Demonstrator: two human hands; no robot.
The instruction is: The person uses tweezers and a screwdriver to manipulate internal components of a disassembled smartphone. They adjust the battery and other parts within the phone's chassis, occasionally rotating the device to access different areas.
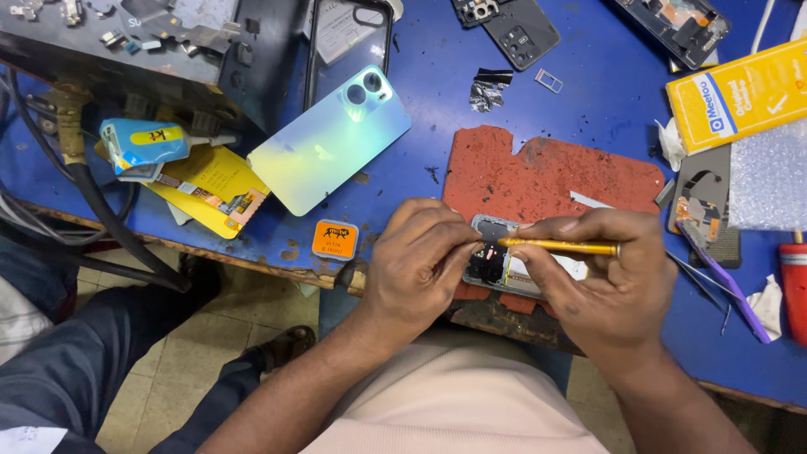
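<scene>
The opened phone (504, 265) lies on the red mat (546, 172) at the tabletop's (588, 76) near edge, steadied by left hand (420, 261) fingers pinching its left end, while right hand (601, 277) fingers grip a yellow screwdriver (559, 246) lying leftward, tip on the phone.

A blue surface (605, 92) fills most of the view. Its paint is scratched and chipped, and its near edge is worn brown. Below it on the left lies a floor (210, 336) of pale square tiles. The light is bright and even.
</scene>
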